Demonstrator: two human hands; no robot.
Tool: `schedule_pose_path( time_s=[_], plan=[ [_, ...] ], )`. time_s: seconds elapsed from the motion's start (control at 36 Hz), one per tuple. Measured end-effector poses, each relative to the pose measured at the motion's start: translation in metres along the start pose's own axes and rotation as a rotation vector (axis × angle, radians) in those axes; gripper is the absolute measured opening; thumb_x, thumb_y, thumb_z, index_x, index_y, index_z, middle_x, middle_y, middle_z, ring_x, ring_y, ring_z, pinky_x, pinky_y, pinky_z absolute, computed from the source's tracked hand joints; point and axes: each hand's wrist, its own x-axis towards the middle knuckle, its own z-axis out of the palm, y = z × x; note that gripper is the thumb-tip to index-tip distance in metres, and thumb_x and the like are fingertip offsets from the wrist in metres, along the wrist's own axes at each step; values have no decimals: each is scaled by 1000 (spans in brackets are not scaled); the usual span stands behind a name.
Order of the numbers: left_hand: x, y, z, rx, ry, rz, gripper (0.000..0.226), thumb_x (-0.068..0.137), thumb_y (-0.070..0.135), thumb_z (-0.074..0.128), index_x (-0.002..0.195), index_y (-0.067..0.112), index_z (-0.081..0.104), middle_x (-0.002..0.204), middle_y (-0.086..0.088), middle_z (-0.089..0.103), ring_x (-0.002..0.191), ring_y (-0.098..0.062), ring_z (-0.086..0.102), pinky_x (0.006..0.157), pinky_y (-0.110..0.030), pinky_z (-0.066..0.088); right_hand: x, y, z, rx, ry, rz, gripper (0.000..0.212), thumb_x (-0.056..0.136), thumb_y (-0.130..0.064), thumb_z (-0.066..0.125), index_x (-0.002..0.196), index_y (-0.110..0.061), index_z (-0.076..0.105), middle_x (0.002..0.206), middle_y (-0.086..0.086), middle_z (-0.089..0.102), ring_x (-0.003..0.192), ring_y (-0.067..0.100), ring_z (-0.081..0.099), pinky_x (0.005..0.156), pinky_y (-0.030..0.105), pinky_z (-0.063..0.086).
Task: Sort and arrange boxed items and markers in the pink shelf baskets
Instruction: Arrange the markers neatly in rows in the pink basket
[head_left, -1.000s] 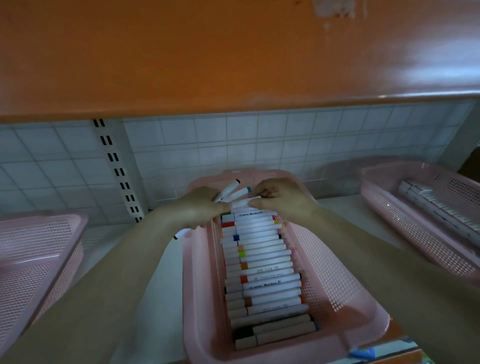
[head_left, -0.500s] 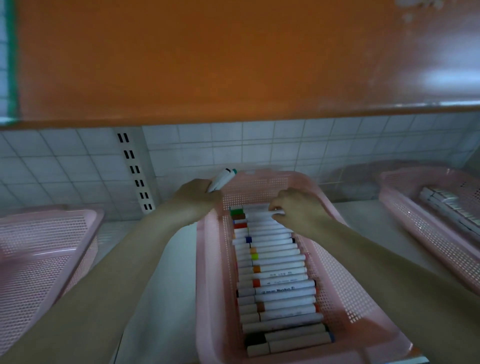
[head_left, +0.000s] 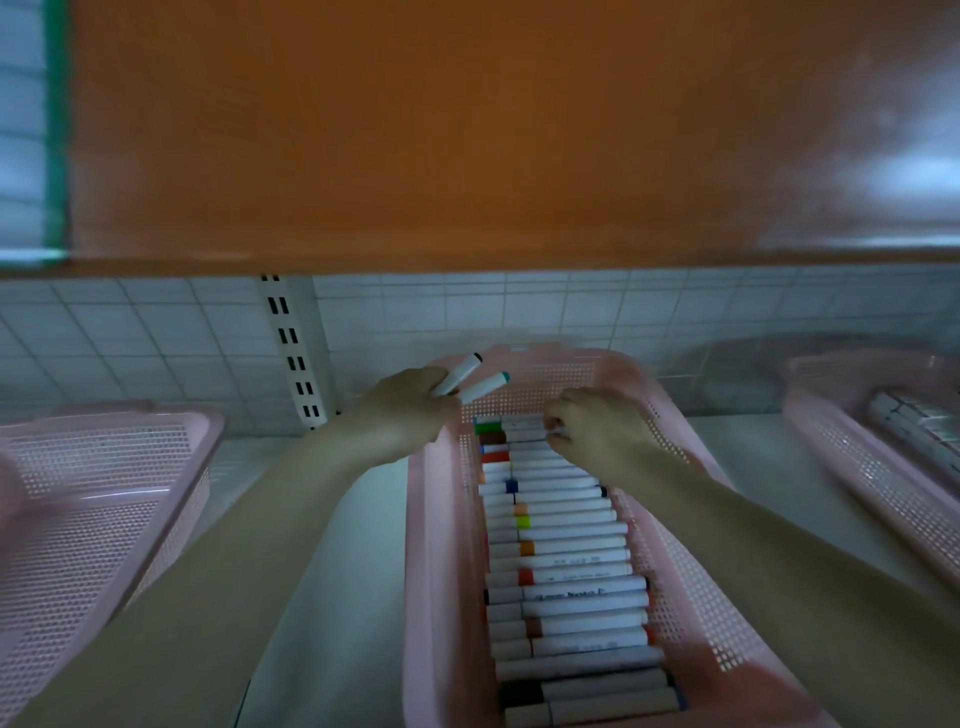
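A person's left hand (head_left: 402, 415) grips two white markers (head_left: 470, 382) at the far-left corner of a pink basket (head_left: 441, 571), their capped tips fanning toward 1 o'clock above the basket's rim; one tip is dark, the other teal. The right hand (head_left: 597, 434), just beside it at 3 o'clock, is curled with its fingertips (head_left: 553, 423) pinching at the topmost white marker of a row of markers (head_left: 566, 561) that fills the basket. The row runs from 12 o'clock to 6 o'clock, each marker lying crosswise, coloured bands showing green, red, blue, yellow and orange near their left ends. The basket sits on a pale shelf (head_left: 337, 597) under an orange shelf board (head_left: 467, 130). At 9 o'clock stands a second pink basket (head_left: 104, 493); at 3 o'clock, well apart, a third pink basket (head_left: 857, 467) holds a line of boxed items (head_left: 914, 431), blurred. White tiles (head_left: 156, 338) back the shelf.
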Motion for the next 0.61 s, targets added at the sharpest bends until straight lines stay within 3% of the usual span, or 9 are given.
schedule_pose_path(
  time_s=[0.06,0.14,0.19,0.28,0.39,0.5,0.56,0.61],
  plan=[
    [-1,1,0,31,-18,7,17,100,29,42,95,16,53,73,-2,54,60,-12,47,53,-22,35,-2,-2,-5,37,49,4,21,95,-27,51,106,-17,65,102,-2,62,92,17,58,69,27,40],
    [2,2,2,69,-42,-12,18,100,29,42,96,15,53,77,-5,54,62,-15,46,56,-24,34,-5,-7,-16,32,259,-45,15,90,-24,58,98,-15,66,92,-3,66,81,15,59,61,21,35],
    [4,4,6,89,-50,-28,21,99,26,43,97,9,53,80,-9,52,62,-17,43,55,-26,33,-5,-11,-20,86,360,-83,18,83,-24,69,97,-12,69,91,0,70,80,19,66,61,18,44],
    [6,11,12,96,-70,-16,17,97,21,44,84,11,46,76,-10,46,60,-18,39,53,-27,28,-6,-15,-18,152,373,-194,30,77,-28,78,102,-12,71,96,2,71,85,21,67,68,30,56],
    [7,21,18,70,-72,19,27,96,21,46,72,11,38,64,-5,36,56,-16,33,52,-27,24,-8,-18,-18,195,310,-261,21,78,-21,77,96,-11,72,91,3,71,83,25,65,69,37,56],
    [8,21,20,71,-56,3,19,99,24,41,82,15,44,62,-4,44,50,-14,42,46,-22,34,-14,-9,-18,163,296,-239,19,84,-24,63,93,-14,76,85,2,72,81,25,64,68,35,55],
    [5,19,16,41,-31,-30,14,101,28,38,106,21,49,70,-7,56,49,-13,51,45,-21,41,-19,1,-17,120,277,-211,20,84,-24,63,96,-14,76,88,3,73,85,26,65,71,35,56],
    [3,16,12,29,4,-32,25,101,29,37,123,23,46,80,-8,60,51,-14,53,47,-22,44,-22,9,-16,78,228,-165,20,87,-22,64,101,-13,76,96,5,72,92,27,64,75,40,55]
  ],
)
